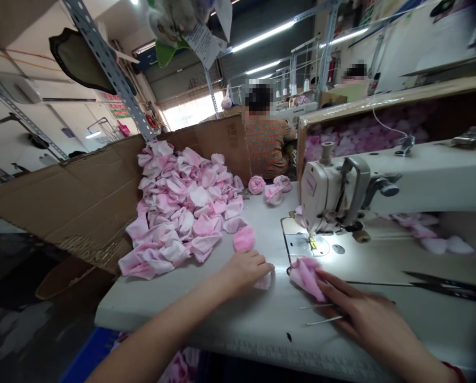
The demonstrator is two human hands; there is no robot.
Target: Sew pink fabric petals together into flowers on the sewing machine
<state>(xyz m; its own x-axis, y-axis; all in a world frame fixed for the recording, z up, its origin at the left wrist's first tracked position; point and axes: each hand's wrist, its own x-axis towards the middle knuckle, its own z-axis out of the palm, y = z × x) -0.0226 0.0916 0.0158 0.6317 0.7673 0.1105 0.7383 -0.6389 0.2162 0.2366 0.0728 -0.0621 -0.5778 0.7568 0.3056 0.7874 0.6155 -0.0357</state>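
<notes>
Pressing a limp pink-and-white cloth petal (305, 277) onto the pale grey sewing table (150, 300), the right hand (375, 319) lies with fingers extended, not gripping, just in front of the steel needle plate (301, 244) of a cream sewing machine (321, 191). The left hand (243, 271) curls its fingers over a white scrap (264, 282), whether gripping is unclear, beside a heaped pile of pink petals (177, 207). Such light, soft cloth seems likely to slip and crumple, so its edge looks the best hold.

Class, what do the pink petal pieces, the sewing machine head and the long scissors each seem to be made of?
The pink petal pieces look like thin matte fabric, crumpling softly, pink fading to white; the fibre is unclear. The sewing machine head looks like cream-painted metal, smooth with a faint sheen. The long scissors look like dark steel, from their narrow blades.
</notes>
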